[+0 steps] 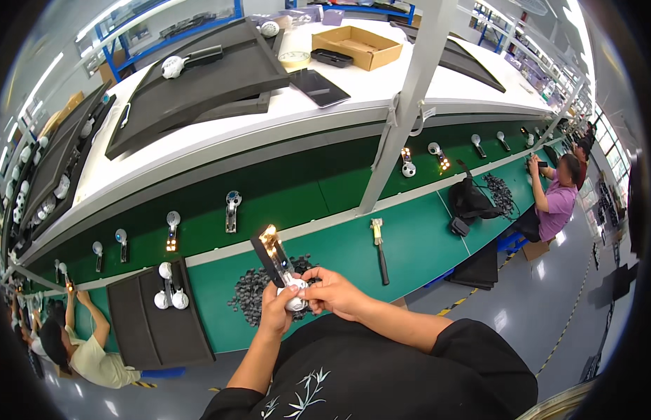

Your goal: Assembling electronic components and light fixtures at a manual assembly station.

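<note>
In front of my chest I hold a handheld device (275, 260) with a round white head and a long black handle, whose inside glows with warm yellow lights. My left hand (274, 309) is closed around its white end, thumb on top. The fingers of my right hand (334, 292) pinch at the same round head from the other side. Behind and below it, a pile of small black parts (250, 288) lies on the green table (332, 253). A hammer (381, 253) with a dark handle and a pale head rests to the right of my hands.
Left of the pile lies a black foam tray (145, 322) carrying several white-headed pieces. Beyond the table runs a dark green belt (297, 199) with similar devices, some lit. A grey post (402, 115) rises from the table edge. A black bag (472, 199) sits right; co-workers sit at both sides.
</note>
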Motion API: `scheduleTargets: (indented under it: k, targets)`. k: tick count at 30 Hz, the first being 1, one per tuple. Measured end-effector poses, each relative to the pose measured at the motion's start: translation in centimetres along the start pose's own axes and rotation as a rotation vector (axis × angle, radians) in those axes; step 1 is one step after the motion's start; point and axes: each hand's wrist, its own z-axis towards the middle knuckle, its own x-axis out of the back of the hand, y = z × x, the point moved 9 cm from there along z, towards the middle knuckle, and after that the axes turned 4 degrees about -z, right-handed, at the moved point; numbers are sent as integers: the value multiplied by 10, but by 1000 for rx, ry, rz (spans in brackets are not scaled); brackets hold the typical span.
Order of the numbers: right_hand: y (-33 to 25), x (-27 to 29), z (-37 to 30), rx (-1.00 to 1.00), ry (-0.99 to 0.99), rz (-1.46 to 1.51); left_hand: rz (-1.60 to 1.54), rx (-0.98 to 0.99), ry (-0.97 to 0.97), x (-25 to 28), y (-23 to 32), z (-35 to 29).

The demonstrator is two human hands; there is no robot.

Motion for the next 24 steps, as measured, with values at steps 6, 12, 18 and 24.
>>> scheduleTargets:
  k: [6, 12, 18, 24]
  targets:
    - [-9, 1, 0, 116, 16, -172, -10, -104, 47, 9, 4, -3]
    - [1, -1, 4, 266, 140, -571, 32, -157, 65, -3, 8, -13]
    - [44, 7, 21, 28, -83, -308, 17, -166, 103, 34, -6, -18]
    - [146, 160, 96, 93, 329, -1418, 54, -48, 188, 60, -21, -24]
